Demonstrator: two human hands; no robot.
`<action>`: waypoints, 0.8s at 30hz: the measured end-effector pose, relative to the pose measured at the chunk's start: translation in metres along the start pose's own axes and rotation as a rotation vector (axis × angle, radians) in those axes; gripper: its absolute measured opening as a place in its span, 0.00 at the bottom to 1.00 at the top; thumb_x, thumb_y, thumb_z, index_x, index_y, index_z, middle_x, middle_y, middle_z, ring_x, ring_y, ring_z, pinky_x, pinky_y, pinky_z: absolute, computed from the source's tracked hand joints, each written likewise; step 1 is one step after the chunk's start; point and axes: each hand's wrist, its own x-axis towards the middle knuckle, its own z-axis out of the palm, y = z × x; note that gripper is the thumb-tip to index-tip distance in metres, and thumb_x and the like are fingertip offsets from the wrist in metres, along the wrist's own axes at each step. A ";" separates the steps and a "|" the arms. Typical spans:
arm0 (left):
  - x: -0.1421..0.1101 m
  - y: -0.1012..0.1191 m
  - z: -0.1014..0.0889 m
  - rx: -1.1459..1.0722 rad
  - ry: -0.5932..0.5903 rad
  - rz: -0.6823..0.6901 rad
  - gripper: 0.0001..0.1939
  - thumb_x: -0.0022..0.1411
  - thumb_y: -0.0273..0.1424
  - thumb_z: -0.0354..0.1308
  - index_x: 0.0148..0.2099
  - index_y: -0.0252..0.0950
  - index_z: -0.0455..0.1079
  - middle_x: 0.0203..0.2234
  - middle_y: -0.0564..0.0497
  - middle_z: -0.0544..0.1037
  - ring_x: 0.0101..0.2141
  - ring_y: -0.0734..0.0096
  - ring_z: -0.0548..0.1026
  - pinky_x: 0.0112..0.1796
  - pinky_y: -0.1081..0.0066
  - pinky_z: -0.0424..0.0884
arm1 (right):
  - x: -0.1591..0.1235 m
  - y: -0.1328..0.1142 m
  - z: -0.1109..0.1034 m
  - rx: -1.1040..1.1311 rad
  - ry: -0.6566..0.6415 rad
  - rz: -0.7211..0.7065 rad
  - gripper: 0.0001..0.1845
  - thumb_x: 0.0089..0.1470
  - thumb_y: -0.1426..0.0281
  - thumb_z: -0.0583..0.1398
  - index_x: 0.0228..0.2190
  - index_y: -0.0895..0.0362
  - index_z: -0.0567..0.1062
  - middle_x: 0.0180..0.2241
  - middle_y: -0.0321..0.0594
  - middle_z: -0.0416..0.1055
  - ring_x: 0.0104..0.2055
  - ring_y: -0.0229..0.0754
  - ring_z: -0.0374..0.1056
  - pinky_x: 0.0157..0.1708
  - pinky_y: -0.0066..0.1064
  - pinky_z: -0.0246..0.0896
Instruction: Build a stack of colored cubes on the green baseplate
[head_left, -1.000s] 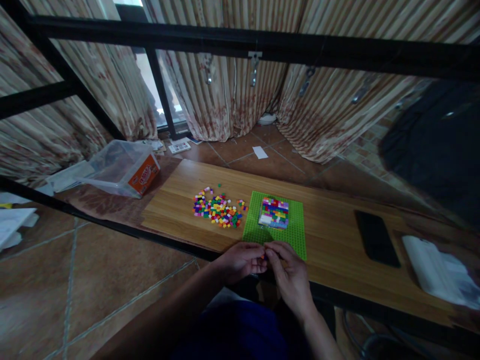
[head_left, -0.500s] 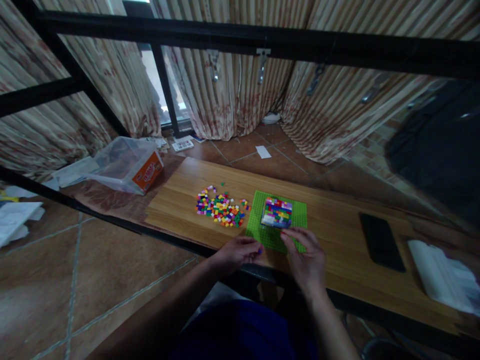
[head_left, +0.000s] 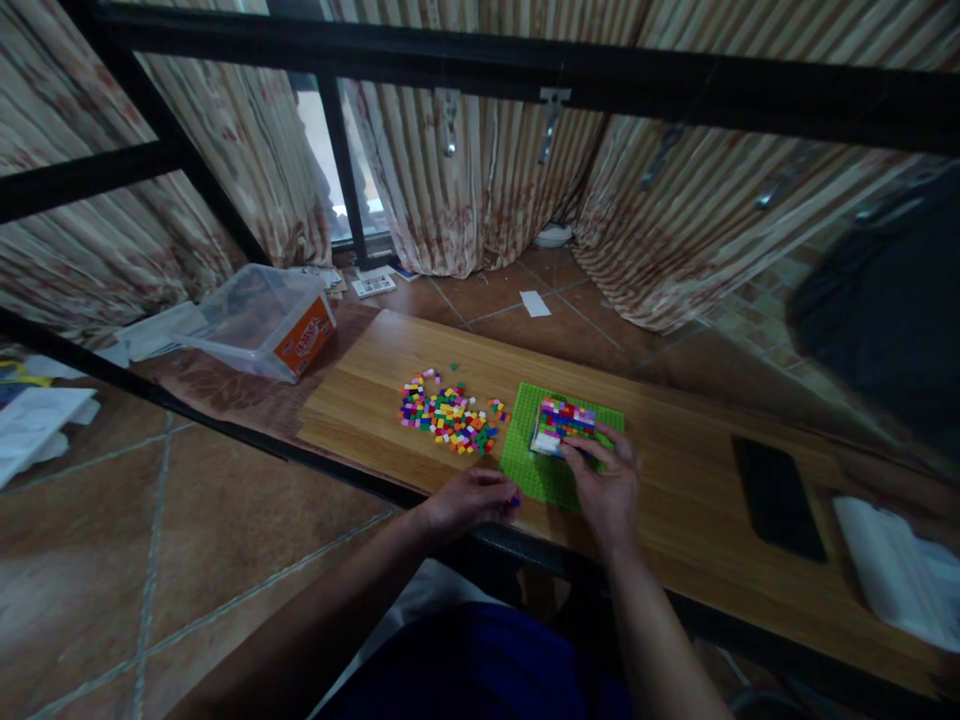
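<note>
A green baseplate lies on the wooden table and carries a low block built of multicoloured bricks. My right hand rests on the plate, its fingers curled against the near edge of that block. My left hand sits at the table's front edge beside the plate's left corner, fingers pinched on a small blue brick. A loose pile of small coloured bricks lies left of the plate.
A black phone lies flat to the right, with a white cloth or bag beyond it. A clear plastic box with an orange label stands at the far left. Black metal bars cross overhead before striped curtains.
My hands have parted from where they met at the front edge. The right hand has gone forward onto the plate to the brick block. The left hand has stayed at the edge.
</note>
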 end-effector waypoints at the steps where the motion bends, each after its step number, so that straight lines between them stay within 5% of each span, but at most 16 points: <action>1: 0.000 -0.001 -0.001 0.005 -0.008 0.002 0.23 0.45 0.45 0.74 0.32 0.29 0.76 0.28 0.48 0.75 0.29 0.73 0.72 0.37 0.69 0.68 | 0.000 0.000 0.001 0.010 0.008 0.013 0.12 0.53 0.57 0.63 0.31 0.51 0.82 0.48 0.43 0.70 0.54 0.49 0.64 0.56 0.49 0.53; 6: 0.000 -0.002 0.000 0.019 -0.019 0.016 0.23 0.46 0.46 0.73 0.32 0.30 0.76 0.28 0.49 0.75 0.28 0.74 0.72 0.36 0.70 0.68 | 0.000 0.002 0.005 0.018 0.044 0.008 0.12 0.53 0.57 0.64 0.29 0.52 0.81 0.47 0.44 0.70 0.52 0.49 0.65 0.55 0.48 0.56; 14: -0.001 -0.003 0.001 -0.005 -0.022 0.025 0.22 0.45 0.44 0.74 0.33 0.30 0.77 0.27 0.49 0.76 0.30 0.73 0.73 0.39 0.70 0.68 | -0.010 0.001 0.005 -0.202 0.078 -0.215 0.09 0.58 0.63 0.61 0.33 0.50 0.82 0.49 0.44 0.72 0.53 0.50 0.64 0.54 0.51 0.58; 24: -0.001 -0.005 0.000 -0.069 0.005 0.040 0.20 0.42 0.36 0.76 0.37 0.32 0.79 0.29 0.48 0.80 0.32 0.71 0.77 0.41 0.70 0.69 | -0.020 0.001 0.003 -0.273 0.022 -0.220 0.11 0.61 0.66 0.58 0.38 0.48 0.81 0.47 0.43 0.74 0.51 0.49 0.64 0.52 0.50 0.57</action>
